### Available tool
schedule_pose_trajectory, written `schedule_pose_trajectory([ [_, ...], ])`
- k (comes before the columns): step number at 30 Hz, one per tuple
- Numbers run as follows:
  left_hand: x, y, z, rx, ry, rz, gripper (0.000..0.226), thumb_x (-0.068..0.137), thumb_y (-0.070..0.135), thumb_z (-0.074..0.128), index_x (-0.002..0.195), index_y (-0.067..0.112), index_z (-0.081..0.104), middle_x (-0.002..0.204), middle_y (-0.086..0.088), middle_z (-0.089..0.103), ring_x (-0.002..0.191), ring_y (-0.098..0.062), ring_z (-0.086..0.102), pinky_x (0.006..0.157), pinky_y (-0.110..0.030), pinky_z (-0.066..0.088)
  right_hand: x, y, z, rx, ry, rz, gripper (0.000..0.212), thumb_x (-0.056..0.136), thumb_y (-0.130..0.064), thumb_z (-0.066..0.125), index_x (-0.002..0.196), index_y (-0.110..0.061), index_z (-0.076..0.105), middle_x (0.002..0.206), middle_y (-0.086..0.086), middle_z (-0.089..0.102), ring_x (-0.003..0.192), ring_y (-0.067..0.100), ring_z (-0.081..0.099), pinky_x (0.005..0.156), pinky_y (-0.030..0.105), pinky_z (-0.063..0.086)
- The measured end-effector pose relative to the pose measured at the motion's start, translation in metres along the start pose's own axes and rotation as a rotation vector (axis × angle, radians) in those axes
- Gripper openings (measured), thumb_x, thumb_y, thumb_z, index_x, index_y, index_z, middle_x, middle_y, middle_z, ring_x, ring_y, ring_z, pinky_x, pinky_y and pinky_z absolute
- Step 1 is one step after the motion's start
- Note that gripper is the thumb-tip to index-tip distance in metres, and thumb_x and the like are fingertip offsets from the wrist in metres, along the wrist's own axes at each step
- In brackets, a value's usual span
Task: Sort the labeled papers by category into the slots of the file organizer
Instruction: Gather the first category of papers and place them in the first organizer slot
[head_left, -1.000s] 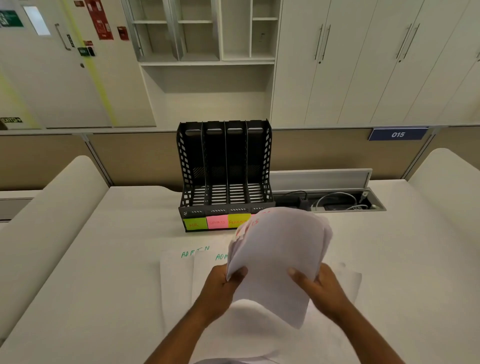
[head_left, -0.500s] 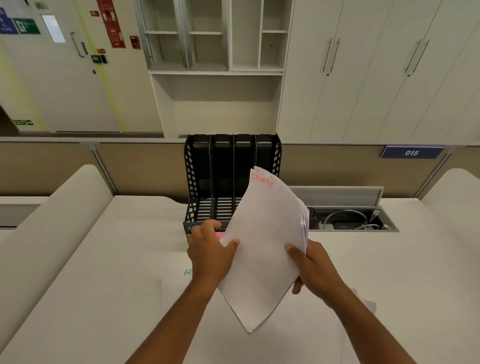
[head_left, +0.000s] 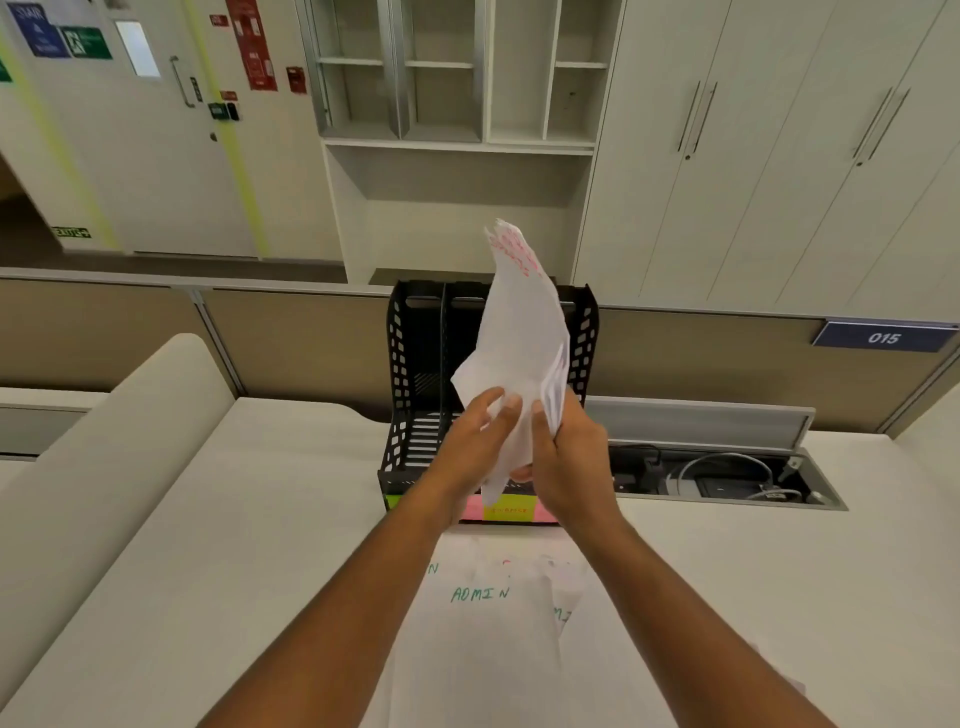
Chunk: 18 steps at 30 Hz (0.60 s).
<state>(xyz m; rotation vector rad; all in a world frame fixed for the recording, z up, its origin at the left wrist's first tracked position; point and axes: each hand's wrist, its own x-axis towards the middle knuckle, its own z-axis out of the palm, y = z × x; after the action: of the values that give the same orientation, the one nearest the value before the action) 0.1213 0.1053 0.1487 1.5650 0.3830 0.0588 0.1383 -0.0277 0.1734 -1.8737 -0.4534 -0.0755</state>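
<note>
Both left hand (head_left: 475, 441) and right hand (head_left: 569, 460) pinch curled papers (head_left: 519, 332), perhaps several, before a perforated black organizer (head_left: 415, 374).

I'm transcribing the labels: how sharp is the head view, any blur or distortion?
Head view: ADMIN on the sheet reads clearly; the red writing atop the held papers is motion-blurred, unreadable; the sticky labels on the organizer are soft; the wide angle tilts and bows the cabinets; light is even, without glare.
</note>
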Motion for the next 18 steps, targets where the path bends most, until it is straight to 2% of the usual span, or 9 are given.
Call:
schedule_pose_trajectory([
  [2,0.019,0.003,-0.007,-0.016,-0.025,-0.010,0.058,0.088,0.076,0.053,0.141,0.051,0.054,0.150,0.005,0.057,0.132,-0.024,0.057,0.106,-0.059,0.050,0.013,0.002,0.014,-0.012,0.002,-0.010,0.051,0.108,-0.029,0.051,0.157,-0.016,0.045,0.123,0.007,0.072,0.104,0.024,0.076,0.078,0.042,0.070],
  [6,0.053,0.002,-0.024,-0.067,-0.065,-0.068,0.067,0.082,0.085,0.057,0.138,0.047,0.059,0.144,0.006,0.064,0.130,-0.025,0.061,0.104,-0.061,0.052,0.036,0.010,0.042,-0.042,0.006,-0.028,0.053,0.108,-0.029,0.051,0.158,-0.017,0.039,0.120,0.011,0.073,0.098,0.023,0.077,0.074,0.044,0.070],
  [8,0.065,0.000,-0.031,-0.089,-0.071,-0.088,0.071,0.084,0.081,0.058,0.141,0.040,0.058,0.141,0.002,0.065,0.122,-0.024,0.063,0.089,-0.049,0.060,0.044,0.017,0.055,-0.060,-0.018,-0.017,0.054,0.109,-0.025,0.051,0.161,-0.020,0.034,0.118,0.012,0.073,0.095,0.022,0.076,0.071,0.043,0.070],
  [10,0.073,-0.003,-0.036,-0.091,-0.075,-0.077,0.068,0.091,0.074,0.056,0.143,0.031,0.057,0.128,-0.003,0.067,0.103,-0.019,0.065,0.065,-0.032,0.059,0.052,0.025,0.067,-0.072,-0.046,0.010,0.056,0.110,-0.023,0.050,0.163,-0.025,0.030,0.117,0.012,0.072,0.094,0.022,0.076,0.071,0.041,0.070],
  [11,0.076,-0.004,-0.037,-0.087,-0.076,-0.068,0.065,0.094,0.070,0.055,0.142,0.028,0.058,0.122,-0.003,0.068,0.097,-0.017,0.066,0.059,-0.027,0.057,0.054,0.028,0.072,-0.073,-0.057,0.028,0.057,0.110,-0.023,0.049,0.163,-0.026,0.029,0.118,0.012,0.071,0.094,0.023,0.075,0.071,0.040,0.070],
  [13,0.081,-0.009,-0.040,-0.086,-0.077,-0.070,0.056,0.097,0.064,0.055,0.138,0.025,0.063,0.114,-0.002,0.073,0.095,-0.016,0.069,0.060,-0.027,0.057,0.057,0.034,0.080,-0.072,-0.075,0.053,0.058,0.110,-0.023,0.047,0.164,-0.026,0.026,0.118,0.011,0.070,0.096,0.022,0.074,0.072,0.033,0.069],
  [15,0.085,-0.015,-0.043,-0.082,-0.072,-0.105,0.052,0.096,0.064,0.055,0.130,0.027,0.069,0.110,-0.001,0.077,0.097,-0.017,0.071,0.068,-0.032,0.056,0.057,0.039,0.087,-0.085,-0.107,0.076,0.058,0.111,-0.022,0.046,0.165,-0.026,0.024,0.117,0.008,0.068,0.095,0.019,0.071,0.072,0.029,0.067],
  [18,0.088,-0.026,-0.047,-0.105,-0.071,-0.156,0.043,0.102,0.057,0.051,0.118,0.024,0.074,0.103,-0.003,0.077,0.096,-0.021,0.070,0.067,-0.033,0.056,0.055,0.046,0.096,-0.067,-0.161,0.121,0.059,0.111,-0.024,0.046,0.164,-0.028,0.023,0.125,0.011,0.068,0.104,0.023,0.071,0.082,0.043,0.068],
])
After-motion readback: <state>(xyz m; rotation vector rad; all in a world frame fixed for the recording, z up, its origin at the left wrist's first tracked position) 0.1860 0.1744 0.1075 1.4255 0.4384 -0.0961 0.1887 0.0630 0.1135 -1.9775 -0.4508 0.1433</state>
